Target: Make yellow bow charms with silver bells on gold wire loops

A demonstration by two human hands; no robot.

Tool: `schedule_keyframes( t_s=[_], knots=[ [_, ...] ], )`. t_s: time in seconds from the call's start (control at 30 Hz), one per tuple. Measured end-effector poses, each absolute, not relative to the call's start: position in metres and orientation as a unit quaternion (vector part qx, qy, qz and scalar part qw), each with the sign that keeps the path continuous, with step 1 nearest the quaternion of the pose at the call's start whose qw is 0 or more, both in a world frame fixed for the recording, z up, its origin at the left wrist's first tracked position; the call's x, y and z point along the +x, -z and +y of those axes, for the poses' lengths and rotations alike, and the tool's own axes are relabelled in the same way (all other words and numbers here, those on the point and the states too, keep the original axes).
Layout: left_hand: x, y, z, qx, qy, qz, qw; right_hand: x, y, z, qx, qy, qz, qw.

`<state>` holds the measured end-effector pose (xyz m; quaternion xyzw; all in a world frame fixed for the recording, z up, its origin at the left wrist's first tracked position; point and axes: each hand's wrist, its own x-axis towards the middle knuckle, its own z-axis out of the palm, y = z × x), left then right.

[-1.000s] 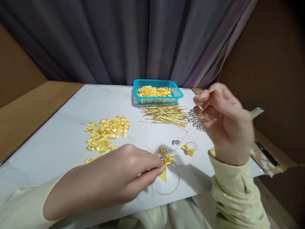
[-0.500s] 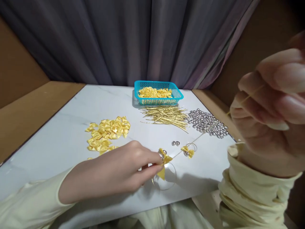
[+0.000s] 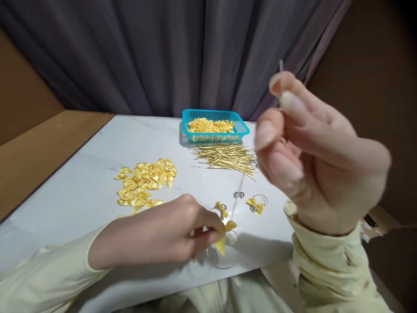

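At the back, a grey-purple curtain [image 3: 163, 52] hangs behind the bench [image 3: 81, 174], whose white marbled top sits on a wooden surround.

Right hand [image 3: 312, 161]: raised well above the bench, close to the camera, blurred. Thumb and forefinger are closed on a thin needle [image 3: 280, 66], held upright, its tip showing just above the fingertips. The other fingers are curled in.

Left hand [image 3: 156, 237]: resting on the bench near the front edge. Thumb and forefinger pinch a yellow bow [image 3: 225, 234], which lies on the bench at the fingertips. The bow is low and left of the right hand, well apart from the needle. A thin clear loop [image 3: 228, 263] lies just under the bow.

Heap of loose bows [image 3: 145, 182]: left of centre, beyond the left hand.
Gold pins [image 3: 224, 155]: a spread bundle at centre, in front of the basket.
Teal basket [image 3: 215, 126]: at the far edge, filled with more yellow bows.
Two smaller bows lie just beyond the left fingertips: one [image 3: 222, 208] near, one on a ring [image 3: 256, 205] further right.
A pair of silver beads [image 3: 239, 195] sits between those bows and the pins.
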<state>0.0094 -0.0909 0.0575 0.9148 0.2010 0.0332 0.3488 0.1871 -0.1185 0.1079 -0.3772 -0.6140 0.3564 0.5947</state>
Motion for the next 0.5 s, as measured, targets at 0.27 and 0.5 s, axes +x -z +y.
schedule_keyframes(
  t_s=[0.27, 0.5],
  knots=[
    [0.01, -0.056, -0.09, 0.922, -0.081, 0.178, 0.334, 0.19, -0.086, -0.099, -0.215, -0.507, -0.568, 0.612],
    [0.008, -0.057, -0.091, 0.891, -0.085, 0.19, 0.404, 0.211, -0.052, -0.136, -0.271, -0.327, -0.573, 0.7]
  ],
)
